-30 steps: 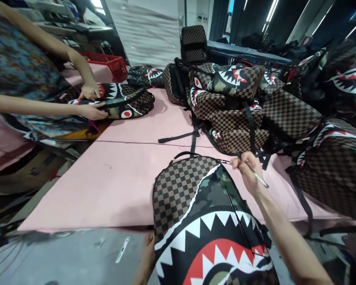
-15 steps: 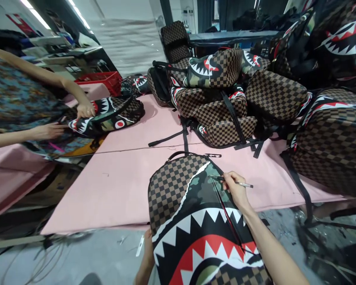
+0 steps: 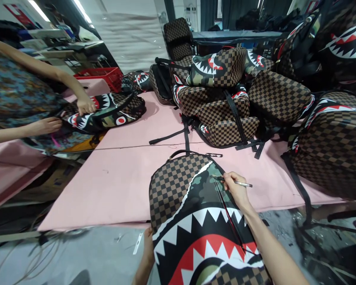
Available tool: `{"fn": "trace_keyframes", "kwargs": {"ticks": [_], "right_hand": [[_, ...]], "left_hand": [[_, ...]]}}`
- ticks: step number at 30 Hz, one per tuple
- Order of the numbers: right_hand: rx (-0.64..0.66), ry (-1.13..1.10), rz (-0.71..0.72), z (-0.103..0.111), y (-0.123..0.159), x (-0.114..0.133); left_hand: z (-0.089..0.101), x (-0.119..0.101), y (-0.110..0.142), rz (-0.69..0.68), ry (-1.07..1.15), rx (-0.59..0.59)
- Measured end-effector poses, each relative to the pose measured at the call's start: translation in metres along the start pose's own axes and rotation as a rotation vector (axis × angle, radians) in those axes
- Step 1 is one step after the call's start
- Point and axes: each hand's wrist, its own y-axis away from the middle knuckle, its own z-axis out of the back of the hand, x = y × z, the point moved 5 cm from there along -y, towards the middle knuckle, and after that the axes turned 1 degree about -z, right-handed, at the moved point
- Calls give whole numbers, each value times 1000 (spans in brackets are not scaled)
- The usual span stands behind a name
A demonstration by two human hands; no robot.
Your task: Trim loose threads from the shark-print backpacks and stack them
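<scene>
A brown-and-black checked backpack [image 3: 172, 186] with a shark-mouth print and camouflage patch tilts up in front of me against the table edge. My right hand [image 3: 235, 188] pinches a slim silver-and-black pen [image 3: 243, 184], its tip at the camouflage patch near the top right. Below that tip, a bundle of thin dark and red threads [image 3: 230, 215] trails down the front panel. At the backpack's lower left side is my left hand [image 3: 148, 243], holding the edge, with its fingers mostly hidden behind. A white tag [image 3: 138, 243] hangs beside it.
Similar backpacks [image 3: 222, 99] are piled at the back of the pink table [image 3: 106, 190], with more at the right [image 3: 338, 146]. On the left, a co-worker's hands [image 3: 85, 104] handle another backpack [image 3: 106, 113]. A red crate [image 3: 111, 79] stands behind. A black clip [image 3: 215, 154] lies past my backpack.
My view has shifted slightly. The pen stays at nearly the same spot on the camouflage patch. The co-worker's nearer hand has moved a little left and up.
</scene>
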Motion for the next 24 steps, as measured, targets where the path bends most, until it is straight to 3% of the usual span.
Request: {"fn": "trace_keyframes", "kwargs": {"ticks": [6,9,12,14,15,16,18,21,24], "right_hand": [[14,-24,2,0,-1,2],[-3,-77,-48,3,0,-1],[-6,-80,-38,5,0,-2],[-9,-58,-29,5,-1,-2],[-12,-49,-27,5,-1,-2],[-16,-42,-26,4,-1,-2],[-25,-36,-29,4,-1,-1],[-34,-17,-33,4,-1,0],[-27,-3,-28,5,-2,-1]], "left_hand": [[-2,8,3,42,87,47],[4,0,-4,73,74,63],[17,-50,-14,-41,-36,-138],[14,-110,-13,-319,-202,-363],[0,-143,-10,-501,-266,-359],[-22,-173,-6,-697,-335,-275],[-81,-216,4,-1006,-613,16],[-153,-238,6,-1136,-930,225],[-187,-238,-5,-1097,-1044,271]]}}
